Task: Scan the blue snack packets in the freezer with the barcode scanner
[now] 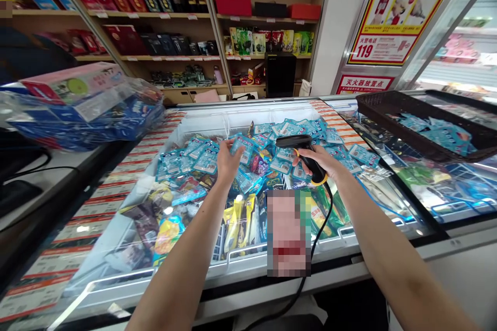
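Note:
My left hand (229, 162) grips a small blue packet (244, 146) between thumb and fingers, with the printed side up. In my right hand (323, 161) is a black handheld barcode scanner (315, 164) with yellow trim, its head turned left toward that packet. A black cable (325, 222) runs from the scanner's handle down to the front edge. Many similar blue packets (207, 156) lie spread to the left, behind and to the right of my hands. They rest on the glass top of a chest freezer (116, 248).
Colourful wrapped ice creams (238, 222) show through the glass. A pixelated patch covers the front middle. To the right, a dark brown basket (419, 139) contains more blue packets. Boxes in plastic wrap (85, 114) sit at the left. Behind stand shelves (155, 14) with bottles and boxes.

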`<state>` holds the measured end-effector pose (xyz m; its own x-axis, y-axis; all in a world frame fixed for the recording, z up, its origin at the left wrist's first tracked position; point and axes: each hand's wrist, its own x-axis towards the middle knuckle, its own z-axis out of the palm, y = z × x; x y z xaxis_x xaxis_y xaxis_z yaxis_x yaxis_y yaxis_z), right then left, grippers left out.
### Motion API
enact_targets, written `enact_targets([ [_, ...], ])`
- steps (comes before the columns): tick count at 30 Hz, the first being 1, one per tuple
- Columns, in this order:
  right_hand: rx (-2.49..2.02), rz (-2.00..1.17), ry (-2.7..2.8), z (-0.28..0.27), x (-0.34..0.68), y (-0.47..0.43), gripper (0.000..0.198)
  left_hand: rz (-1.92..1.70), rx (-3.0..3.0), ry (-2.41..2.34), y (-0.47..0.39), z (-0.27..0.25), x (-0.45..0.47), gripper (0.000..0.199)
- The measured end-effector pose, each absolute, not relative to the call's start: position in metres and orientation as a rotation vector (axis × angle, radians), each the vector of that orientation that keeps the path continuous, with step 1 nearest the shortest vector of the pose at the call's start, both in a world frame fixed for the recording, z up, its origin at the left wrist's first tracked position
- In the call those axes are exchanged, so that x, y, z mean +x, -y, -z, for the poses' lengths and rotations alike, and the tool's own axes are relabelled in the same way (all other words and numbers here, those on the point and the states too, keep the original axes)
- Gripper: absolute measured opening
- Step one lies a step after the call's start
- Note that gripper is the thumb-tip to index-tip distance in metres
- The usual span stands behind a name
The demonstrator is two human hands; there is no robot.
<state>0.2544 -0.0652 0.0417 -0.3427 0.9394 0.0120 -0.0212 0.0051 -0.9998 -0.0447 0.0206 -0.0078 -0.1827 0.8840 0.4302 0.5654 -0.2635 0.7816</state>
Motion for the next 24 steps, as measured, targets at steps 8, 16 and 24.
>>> enact_targets([
  [8,-1.007,-1.466,1.476,-0.044,0.252,0.066,0.034,-1.672,1.372,-1.224,-0.03,0.019,-0.051,0.057],
  [16,-1.036,-1.453,1.493,-0.041,0.253,0.065,0.038,-1.655,1.401,-1.108,-0.025,0.014,-0.05,0.059],
  [24,-0.995,-1.472,1.497,-0.044,0.251,0.067,0.037,-1.636,1.552,-1.254,-0.03,0.021,-0.053,0.054],
])
